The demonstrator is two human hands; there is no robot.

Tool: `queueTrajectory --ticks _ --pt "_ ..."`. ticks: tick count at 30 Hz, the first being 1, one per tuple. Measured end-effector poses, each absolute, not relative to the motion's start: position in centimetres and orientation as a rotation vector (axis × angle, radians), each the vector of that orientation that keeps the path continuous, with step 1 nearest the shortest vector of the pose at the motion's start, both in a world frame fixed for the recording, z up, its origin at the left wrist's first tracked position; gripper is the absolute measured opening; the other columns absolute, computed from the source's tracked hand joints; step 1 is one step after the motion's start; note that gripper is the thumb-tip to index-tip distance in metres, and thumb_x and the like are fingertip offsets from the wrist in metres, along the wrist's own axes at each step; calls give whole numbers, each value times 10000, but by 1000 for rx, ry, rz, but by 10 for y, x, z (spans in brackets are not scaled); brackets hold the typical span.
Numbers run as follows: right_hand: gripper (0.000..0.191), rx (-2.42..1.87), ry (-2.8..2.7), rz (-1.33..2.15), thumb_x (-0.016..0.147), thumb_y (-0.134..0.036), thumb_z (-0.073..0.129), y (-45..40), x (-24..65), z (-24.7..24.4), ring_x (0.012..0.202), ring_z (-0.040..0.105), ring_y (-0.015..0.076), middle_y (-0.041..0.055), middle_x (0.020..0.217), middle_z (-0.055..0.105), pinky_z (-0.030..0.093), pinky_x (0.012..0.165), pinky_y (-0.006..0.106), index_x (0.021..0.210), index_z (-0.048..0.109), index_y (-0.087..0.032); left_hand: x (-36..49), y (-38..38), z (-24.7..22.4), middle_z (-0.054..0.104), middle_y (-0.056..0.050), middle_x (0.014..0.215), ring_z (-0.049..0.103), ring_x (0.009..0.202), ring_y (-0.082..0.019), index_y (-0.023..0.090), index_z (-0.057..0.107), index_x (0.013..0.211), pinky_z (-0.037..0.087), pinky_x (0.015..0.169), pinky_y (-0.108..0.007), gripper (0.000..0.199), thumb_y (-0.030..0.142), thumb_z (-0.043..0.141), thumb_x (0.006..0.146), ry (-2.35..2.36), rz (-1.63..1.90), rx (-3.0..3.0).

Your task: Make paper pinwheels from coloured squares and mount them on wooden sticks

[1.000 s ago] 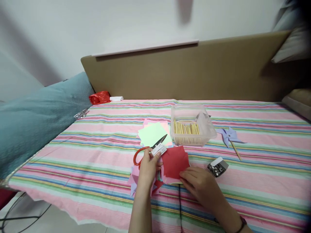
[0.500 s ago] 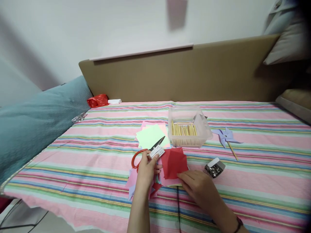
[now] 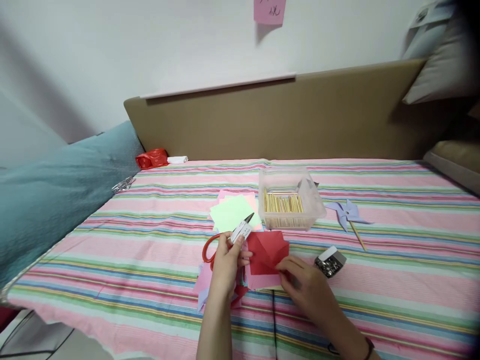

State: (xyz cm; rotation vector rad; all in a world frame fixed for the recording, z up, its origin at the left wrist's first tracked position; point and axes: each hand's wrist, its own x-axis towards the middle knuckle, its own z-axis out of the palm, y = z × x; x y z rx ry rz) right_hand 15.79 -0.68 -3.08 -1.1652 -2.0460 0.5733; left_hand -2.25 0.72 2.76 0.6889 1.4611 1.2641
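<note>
My left hand (image 3: 227, 260) holds a small white block with dark print (image 3: 241, 231) between thumb and fingers, its other fingers stretched over the paper. Behind that hand lie scissors with red handles (image 3: 208, 248), their dark tip showing past the white block. Red paper sheets (image 3: 266, 252) lie on a stack of pink paper (image 3: 264, 282) between my hands. With closed fingertips, my right hand (image 3: 302, 280) pinches the lower right corner of the red paper. Pink and purple paper pieces (image 3: 204, 282) stick out left of my left wrist.
Thin wooden sticks (image 3: 285, 203) stand in a clear plastic box (image 3: 318, 207). A purple paper pinwheel (image 3: 347, 214) lies to the right, near a small box of metal pins (image 3: 330, 262). Pale green paper (image 3: 230, 212) lies on the striped cloth (image 3: 131, 250).
My right hand has drawn the red paper's corner slightly up, and a fold line now shows across the sheet. My left hand has tilted the white block a little. The view has shifted slightly.
</note>
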Motion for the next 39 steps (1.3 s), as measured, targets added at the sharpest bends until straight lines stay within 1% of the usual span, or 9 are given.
queueTrajectory --ticks 9,13,19,24,26,29,32,34,39 --pt "82 -1188 -1734 545 864 -157 513 -10 165 -19 770 594 169 35 828 611 490 688 286 841 580 -198 -17 3 18 544 -15 945 643 631 -135 223 442 939 497 608 -277 267 369 596 778 1545 1094 760" --pt "38 -1244 -1506 439 840 -231 596 -14 181 -5 731 600 156 30 824 627 499 661 264 851 626 -210 -11 2 17 624 -45 916 639 777 -211 227 501 965 453 694 -316 194 316 556 801 1703 942 1142" --pt "164 -1266 -1016 830 762 -348 705 -17 203 6 712 660 164 17 786 695 527 590 217 862 659 -226 6 2 18 611 -120 1078 576 967 -288 192 572 1035 401 781 -361 245 192 552 790 1969 557 1602" --pt "131 -1145 -1021 969 777 -326 704 -16 215 2 741 652 147 5 807 705 532 627 205 865 669 -236 22 1 19 557 -124 1106 517 1050 -282 170 591 1016 397 865 -374 270 217 627 753 2003 882 1600" --pt "86 -1121 -1114 895 811 -288 673 -16 220 2 759 644 147 2 827 695 532 646 225 885 656 -247 35 1 21 599 -93 967 567 901 -239 171 596 957 429 782 -346 234 350 584 807 1753 1051 1429" --pt "101 -1124 -1394 575 837 -191 630 -15 233 7 856 620 173 17 916 677 520 738 297 915 645 -254 55 1 26 647 -103 856 606 757 -214 143 618 891 457 674 -323 458 572 467 838 1263 1048 956" --pt "157 -1011 -1725 140 818 -88 617 -13 248 14 1014 564 231 39 953 666 453 896 420 872 640 -234 68 1 30 667 -176 1085 636 958 -254 107 643 994 476 834 -357 628 666 413 825 882 1003 584" --pt "186 -959 -1830 -64 803 -38 609 -13 258 17 1080 530 266 61 983 657 426 918 473 850 637 -216 70 0 32 633 -192 1204 601 1091 -280 97 645 1063 429 952 -389 711 704 364 821 775 954 510" --pt "226 -1007 -1888 -244 794 -16 589 -17 275 19 1149 484 308 87 1140 608 425 897 524 858 644 -225 74 -2 36 700 -152 1093 570 1167 -275 127 677 1051 370 1023 -392 752 742 319 808 836 883 597"
